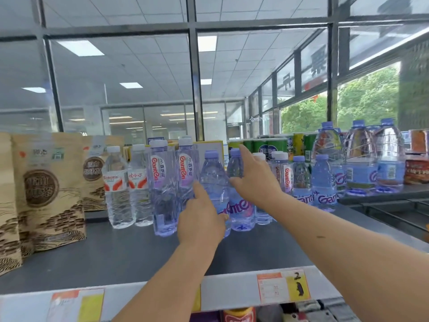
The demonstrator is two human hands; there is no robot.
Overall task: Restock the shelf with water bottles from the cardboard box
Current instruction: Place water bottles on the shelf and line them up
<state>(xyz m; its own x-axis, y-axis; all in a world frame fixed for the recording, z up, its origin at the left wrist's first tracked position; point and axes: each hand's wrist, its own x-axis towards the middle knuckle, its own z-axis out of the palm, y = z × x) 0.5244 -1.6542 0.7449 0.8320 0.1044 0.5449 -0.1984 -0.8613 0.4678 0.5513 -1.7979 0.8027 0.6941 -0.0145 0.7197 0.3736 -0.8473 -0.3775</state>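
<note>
On the dark grey top shelf (130, 252) stands a row of clear water bottles. My left hand (200, 219) grips the lower body of a blue-capped water bottle (212, 177) standing at the front of the row, index finger lying up its left side, thumb on its right. My right hand (255, 182) holds a second blue-capped water bottle (235, 166) just behind and to the right, thumb in front, index finger stretched up past the cap. Both bottles stand upright and side by side. The cardboard box is out of view.
Left of my hands stand two tall white-capped bottles (162, 182) and two smaller red-labelled bottles (117, 184). Brown paper tea bags (46, 189) fill the far left. More small bottles (323, 182), large jugs (359, 159) and green cans (262, 147) sit to the right. A price rail (232, 291) edges the shelf front.
</note>
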